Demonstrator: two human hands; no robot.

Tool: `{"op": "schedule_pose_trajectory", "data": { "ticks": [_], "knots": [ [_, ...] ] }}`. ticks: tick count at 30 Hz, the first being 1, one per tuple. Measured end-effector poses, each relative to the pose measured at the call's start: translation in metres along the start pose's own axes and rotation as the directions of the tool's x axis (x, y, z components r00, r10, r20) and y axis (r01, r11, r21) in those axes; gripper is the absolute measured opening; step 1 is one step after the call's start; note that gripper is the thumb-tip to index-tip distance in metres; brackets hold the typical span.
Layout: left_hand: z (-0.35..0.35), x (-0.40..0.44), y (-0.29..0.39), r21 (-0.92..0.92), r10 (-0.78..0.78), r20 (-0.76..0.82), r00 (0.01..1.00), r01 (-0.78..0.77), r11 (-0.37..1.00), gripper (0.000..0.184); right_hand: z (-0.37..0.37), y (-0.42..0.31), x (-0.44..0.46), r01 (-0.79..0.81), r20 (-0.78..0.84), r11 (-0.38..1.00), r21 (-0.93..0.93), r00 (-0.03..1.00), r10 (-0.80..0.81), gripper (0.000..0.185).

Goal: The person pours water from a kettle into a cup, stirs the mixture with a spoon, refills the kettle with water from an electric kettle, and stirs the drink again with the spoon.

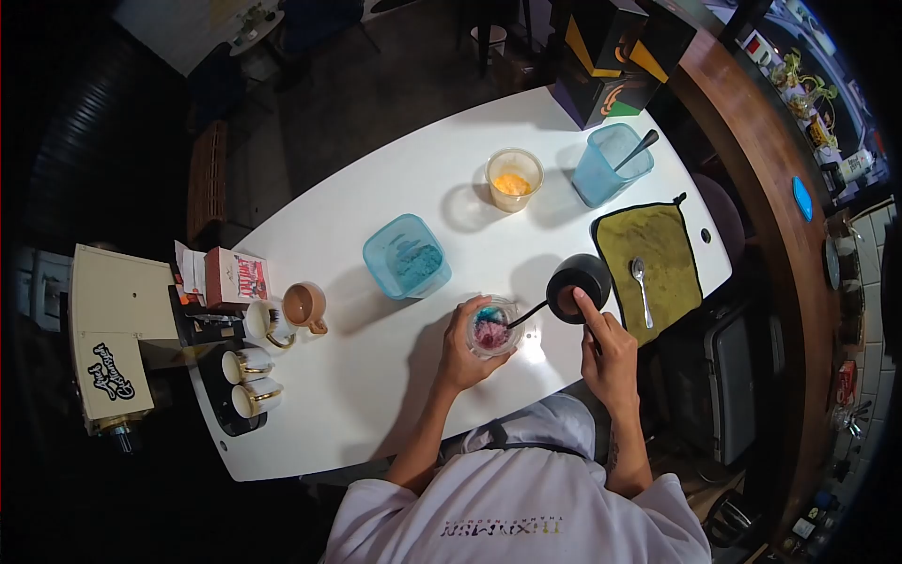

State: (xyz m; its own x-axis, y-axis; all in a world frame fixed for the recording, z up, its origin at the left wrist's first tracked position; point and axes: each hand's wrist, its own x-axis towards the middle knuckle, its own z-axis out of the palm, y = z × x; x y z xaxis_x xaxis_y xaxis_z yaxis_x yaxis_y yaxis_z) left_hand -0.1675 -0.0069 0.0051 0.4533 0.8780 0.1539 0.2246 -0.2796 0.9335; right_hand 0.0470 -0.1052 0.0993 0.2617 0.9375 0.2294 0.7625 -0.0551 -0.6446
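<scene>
Whitish shirt reads "THANKS INSOMNIA"; left hand holds a glass.

Surface inspected: white, smooth-topped table with a curved far edge. Positions are taken from the grip of the left hand. Beyond and left: translucent light-blue square plastic container, blue contents. Beyond, slightly right: clear round tub, orange-yellow contents. Farther right: second light-blue plastic container. Right: olive-green rectangular cloth, black-edged. Farthest right, beyond: black printed cardboard boxes. Well left: brown ceramic mug; farther left, black tray.
</scene>
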Motion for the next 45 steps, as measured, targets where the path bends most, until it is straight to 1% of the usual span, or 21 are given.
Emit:
{"op": "schedule_pose_trajectory", "data": {
  "ticks": [2, 6, 9, 11, 12, 14, 17, 19, 22, 24, 26, 28, 31, 33, 35, 37, 38, 40, 41, 44, 45],
  "knots": [
    [0.002, -0.003, -0.009, 0.018, 0.047, 0.008, 0.999, -0.047, 0.999, 0.084, -0.007, 0.0, 0.004, 0.034, 0.017, 0.999, -0.043, 0.999, -0.033, 0.085],
    [0.003, -0.007, -0.014, -0.021, 0.013, 0.045, 0.999, -0.012, 1.0, 0.086, -0.007, 0.004, 0.007, 0.065, 0.075, 0.997, -0.038, 0.995, -0.062, 0.085],
    [0.003, 0.0, -0.015, -0.056, 0.05, 0.043, 0.998, -0.048, 0.997, 0.087, -0.003, 0.003, 0.01, 0.101, 0.114, 0.995, -0.013, 0.988, -0.099, 0.085],
    [0.004, -0.004, -0.016, -0.115, 0.009, 0.058, 0.998, -0.002, 0.993, 0.085, 0.001, 0.001, 0.011, 0.103, 0.122, 0.995, -0.014, 0.987, -0.1, 0.084],
    [0.004, -0.006, -0.015, -0.111, 0.005, 0.051, 0.999, 0.0, 0.994, 0.085, 0.001, -0.001, 0.013, 0.113, 0.105, 0.993, -0.017, 0.988, -0.11, 0.084],
    [0.004, -0.005, -0.011, -0.146, -0.083, 0.076, 0.994, 0.093, 0.985, 0.086, -0.002, -0.001, 0.018, 0.129, 0.096, 0.991, -0.029, 0.987, -0.126, 0.084],
    [0.004, -0.005, -0.015, -0.12, -0.038, 0.067, 0.997, 0.046, 0.992, 0.087, -0.007, 0.001, 0.022, 0.141, 0.082, 0.989, -0.053, 0.987, -0.137, 0.083],
    [0.003, -0.004, -0.013, -0.095, -0.024, 0.063, 0.998, 0.03, 0.995, 0.087, -0.01, 0.001, 0.022, 0.159, 0.106, 0.984, -0.083, 0.983, -0.15, 0.082],
    [0.003, -0.005, -0.016, -0.071, -0.008, 0.06, 0.998, 0.012, 0.997, 0.089, -0.008, 0.0, 0.018, 0.153, 0.135, 0.987, -0.043, 0.98, -0.146, 0.082],
    [0.005, -0.005, -0.017, -0.075, -0.009, 0.057, 0.998, 0.013, 0.997, 0.089, -0.004, 0.0, 0.018, 0.146, 0.126, 0.989, -0.035, 0.982, -0.141, 0.082],
    [0.004, -0.005, -0.015, -0.146, -0.07, 0.069, 0.995, 0.08, 0.986, 0.088, -0.003, -0.001, 0.018, 0.139, 0.119, 0.99, -0.025, 0.984, -0.135, 0.081],
    [0.005, -0.006, -0.017, -0.124, -0.048, 0.054, 0.997, 0.054, 0.991, 0.088, -0.004, -0.001, 0.02, 0.15, 0.043, 0.989, 0.006, 0.988, -0.15, 0.081],
    [0.004, -0.005, -0.014, -0.097, -0.031, 0.044, 0.999, 0.035, 0.995, 0.088, -0.008, 0.003, 0.022, 0.169, 0.046, 0.984, -0.048, 0.985, -0.167, 0.081],
    [0.004, -0.004, -0.013, -0.09, -0.033, 0.046, 0.998, 0.037, 0.995, 0.088, -0.009, 0.005, 0.02, 0.166, 0.06, 0.985, -0.041, 0.985, -0.164, 0.081],
    [0.004, -0.004, -0.013, -0.041, 0.004, 0.027, 1.0, -0.003, 0.999, 0.086, -0.009, 0.006, 0.018, 0.167, 0.074, 0.985, -0.032, 0.984, -0.164, 0.081],
    [0.004, -0.003, -0.011, -0.059, -0.002, 0.023, 1.0, 0.004, 0.998, 0.085, -0.007, 0.007, 0.016, 0.161, 0.072, 0.986, 0.04, 0.984, -0.164, 0.082],
    [0.005, -0.003, -0.009, -0.081, -0.012, 0.024, 1.0, 0.014, 0.997, 0.084, -0.008, 0.005, 0.017, 0.162, 0.07, 0.986, 0.04, 0.984, -0.164, 0.082],
    [0.007, -0.005, -0.013, -0.1, -0.018, 0.021, 1.0, 0.02, 0.995, 0.084, -0.011, 0.0, 0.02, 0.18, 0.012, 0.982, 0.06, 0.983, -0.181, 0.083],
    [0.007, -0.005, -0.014, -0.119, -0.025, 0.015, 1.0, 0.027, 0.992, 0.083, -0.013, -0.001, 0.021, 0.183, 0.007, 0.981, 0.059, 0.983, -0.184, 0.083],
    [0.007, -0.005, -0.014, -0.098, -0.003, 0.008, 1.0, 0.004, 0.995, 0.083, -0.016, -0.001, 0.023, 0.2, -0.017, 0.979, 0.035, 0.98, -0.2, 0.083],
    [0.007, -0.005, -0.014, -0.098, 0.004, 0.009, 1.0, -0.003, 0.995, 0.083, -0.017, -0.001, 0.023, 0.193, 0.005, 0.981, 0.035, 0.981, -0.193, 0.082]
  ]
}}
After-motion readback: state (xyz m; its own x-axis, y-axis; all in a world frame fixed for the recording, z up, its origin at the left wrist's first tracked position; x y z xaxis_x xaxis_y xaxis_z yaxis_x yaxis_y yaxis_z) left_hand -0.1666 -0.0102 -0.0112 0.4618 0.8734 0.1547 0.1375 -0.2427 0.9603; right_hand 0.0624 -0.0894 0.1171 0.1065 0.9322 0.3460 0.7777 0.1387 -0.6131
